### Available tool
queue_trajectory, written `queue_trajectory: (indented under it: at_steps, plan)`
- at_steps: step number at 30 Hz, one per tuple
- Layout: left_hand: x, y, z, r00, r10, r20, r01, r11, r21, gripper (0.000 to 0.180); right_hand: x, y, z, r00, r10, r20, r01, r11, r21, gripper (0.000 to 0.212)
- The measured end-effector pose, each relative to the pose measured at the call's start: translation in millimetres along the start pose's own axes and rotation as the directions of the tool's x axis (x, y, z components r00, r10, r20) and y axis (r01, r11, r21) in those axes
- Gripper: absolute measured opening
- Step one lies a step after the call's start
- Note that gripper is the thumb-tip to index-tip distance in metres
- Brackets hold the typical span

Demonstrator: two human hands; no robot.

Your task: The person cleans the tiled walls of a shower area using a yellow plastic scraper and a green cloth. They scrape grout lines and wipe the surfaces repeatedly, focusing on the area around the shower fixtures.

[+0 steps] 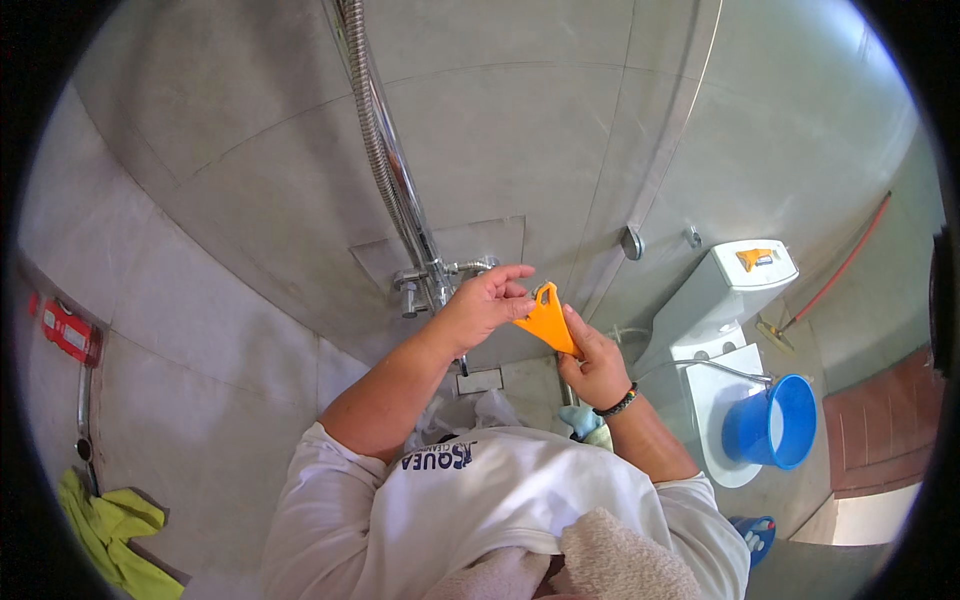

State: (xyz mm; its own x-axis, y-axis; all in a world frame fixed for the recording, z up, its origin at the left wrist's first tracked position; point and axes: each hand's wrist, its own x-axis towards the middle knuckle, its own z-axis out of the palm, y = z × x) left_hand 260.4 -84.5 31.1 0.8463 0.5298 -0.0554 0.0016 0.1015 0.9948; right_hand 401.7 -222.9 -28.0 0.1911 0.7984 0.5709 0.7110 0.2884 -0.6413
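My right hand [598, 370] grips an orange plastic scraper [545, 322] by its lower end, thumb along its side; a dark beaded bracelet circles that wrist. My left hand [485, 302] is at the scraper's upper left edge, its thumb and curled fingers pinching there while the index finger stretches out above. A hole shows near the scraper's top. Both hands are held up in front of my chest, before the chrome shower mixer [430, 285]. What the left fingertips press on is partly hidden.
At the right, a packaged orange scraper [755, 259] lies on the toilet tank [740, 275]. A blue bucket [745, 425] is by the toilet bowl. A red-handled squeegee [835, 265] leans beyond. On the left are a red-and-white item [68, 332] and a yellow-green cloth [110, 520].
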Motion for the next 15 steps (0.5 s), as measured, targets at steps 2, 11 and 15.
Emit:
queue_trajectory:
  at_steps: [2, 11, 15]
  plan:
    - [-5.5, -5.1, -1.3, 0.999, -0.013, 0.049, 0.014, 1.0, -0.024, 0.03, -5.1, -10.1, -4.1, 0.999, -0.012, 0.042, 0.014, 0.998, -0.065, 0.062]
    - [-51.5, -5.7, -26.4, 0.993, -0.078, 0.085, 0.081, 0.996, -0.024, 0.013, -27.1, -64.3, 21.8, 0.994, -0.03, 0.107, 0.05, 0.98, -0.192, 0.06]
    - [-86.6, -11.3, -42.4, 0.998, -0.049, 0.027, 0.049, 0.999, 0.019, 0.009, -32.6, -86.9, 44.5, 0.992, -0.07, 0.107, 0.086, 0.984, -0.157, 0.061]
